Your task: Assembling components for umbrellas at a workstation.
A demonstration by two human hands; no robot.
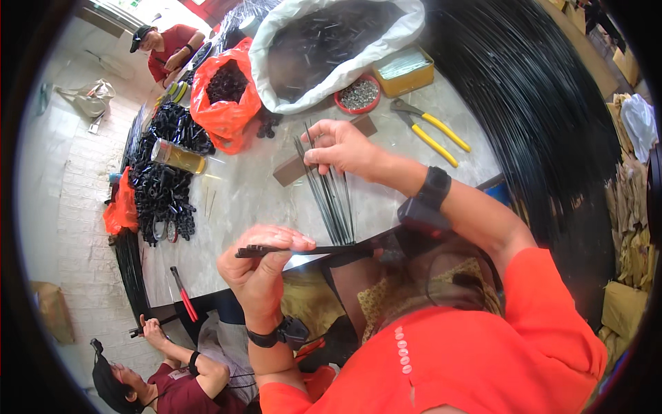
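Note:
My left hand (pixel 254 276) is closed around a slim black bar (pixel 327 250), held level at the table's near edge. From the bar's right end several thin dark rods (pixel 332 210) fan upward over the table. My right hand (pixel 348 150) pinches a thin rod between thumb and fingertips near the upper ends; other rods pass close to its fingers. Beneath that hand a flat brown block (pixel 291 171) lies on the tabletop, partly hidden. How the rods join the bar is too small to tell.
Yellow-handled cutters (pixel 438 138), a red bowl of small metal parts (pixel 358 94), a yellow box (pixel 407 79), a white sack (pixel 276 96) and an orange bag (pixel 224 121) of black pieces stand beyond. Long black rods (pixel 524 90) lie right. Co-workers (pixel 169 52) sit at left.

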